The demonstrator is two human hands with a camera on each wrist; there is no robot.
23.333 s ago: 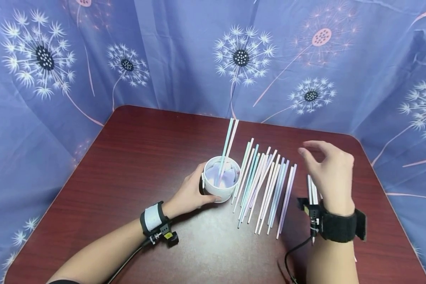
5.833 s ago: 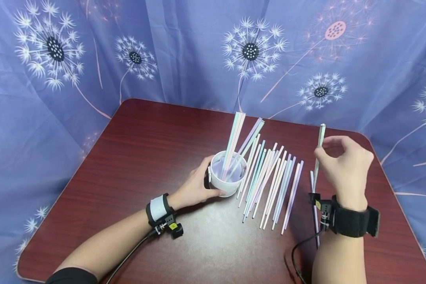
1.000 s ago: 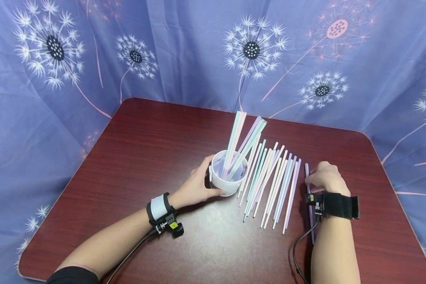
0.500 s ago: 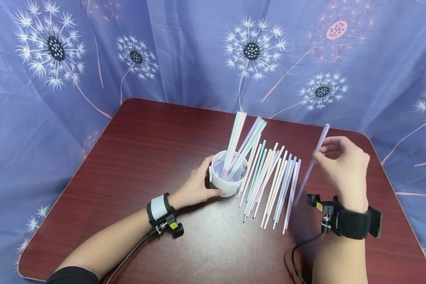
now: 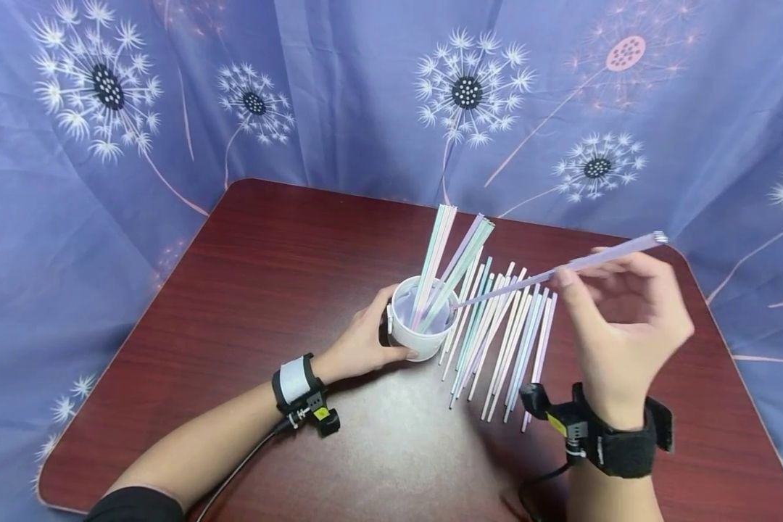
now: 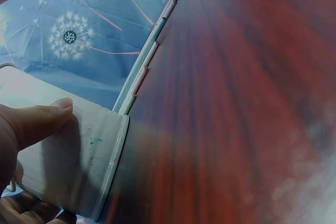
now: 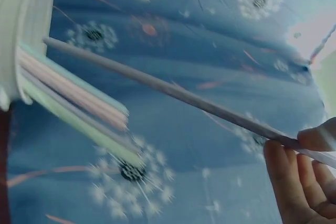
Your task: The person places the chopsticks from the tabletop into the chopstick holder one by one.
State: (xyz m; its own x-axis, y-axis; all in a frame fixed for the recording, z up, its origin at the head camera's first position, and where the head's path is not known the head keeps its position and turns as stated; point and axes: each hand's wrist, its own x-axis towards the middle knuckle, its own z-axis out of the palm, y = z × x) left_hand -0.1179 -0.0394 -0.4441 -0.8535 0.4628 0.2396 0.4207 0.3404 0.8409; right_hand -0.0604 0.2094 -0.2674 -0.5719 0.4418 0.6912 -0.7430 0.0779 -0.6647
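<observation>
Slim lilac straw [image 5: 561,270] pinched in right hand [image 5: 620,330]; left hand [image 5: 359,341] gripping round white cup [image 5: 423,326].

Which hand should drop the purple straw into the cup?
Right hand: it already pinches the purple straw, whose tip is at the cup rim. The left hand is busy gripping the cup.

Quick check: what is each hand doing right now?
Left hand: grips the white cup.
Right hand: pinches a purple straw.
</observation>
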